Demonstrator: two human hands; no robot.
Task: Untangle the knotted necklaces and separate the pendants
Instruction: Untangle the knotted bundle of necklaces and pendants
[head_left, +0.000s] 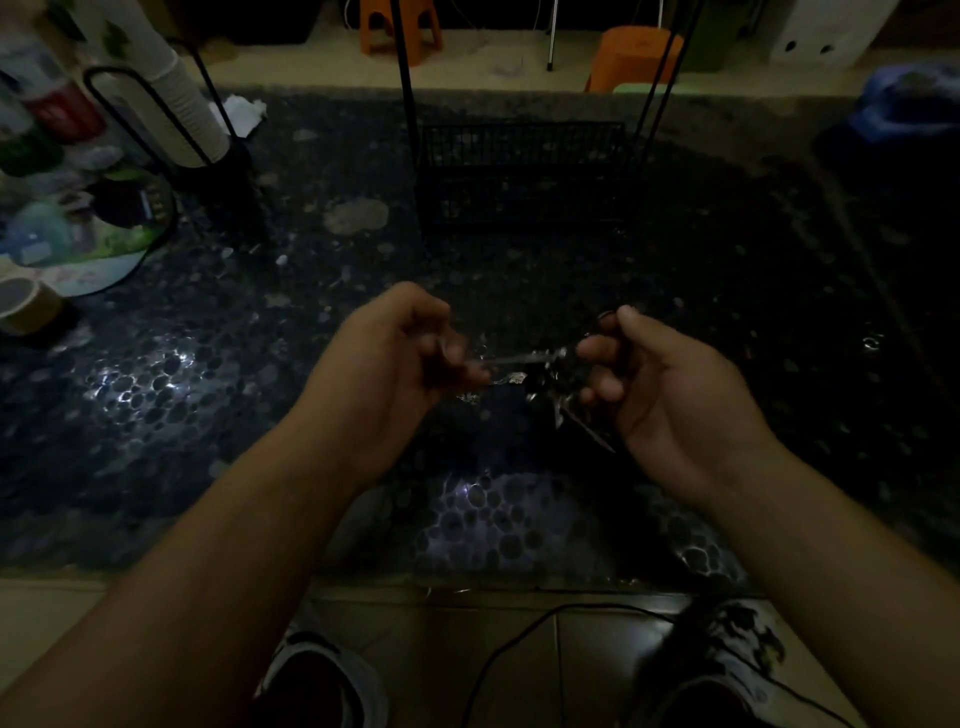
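1. Right now I see my left hand (400, 353) with its fingers curled in, pinching one end of a thin silvery chain; the fingertips are blurred, so I cannot tell exactly which ones grip.
2. My right hand (660, 384) is palm-up with fingers curled round the other side of the tangle, thumb raised above it.
3. Between the two hands hangs the knotted necklaces (540, 374) bundle, a small glinting clump of fine metal links, closer to the right hand, held above the table; one straight strand runs from it to the left hand and a short stiff piece sticks down toward the right palm. Pendants cannot be told apart in the dim light.
4. Below the hands lies the table (218, 395), a dark glossy top with a pebble-like pattern of rounded spots, catching white glare left of and beneath the hands.
5. Beyond the hands stands a black wire basket (519, 171), a rectangular grid, well apart from them.
6. Far to the left of the left hand sit a roll of tape (23, 306) and a stack of paper cups (171, 88) in a black wire holder.
7. The table's near edge runs just under my forearms, with tiled floor and a black cable (519, 639) below it.
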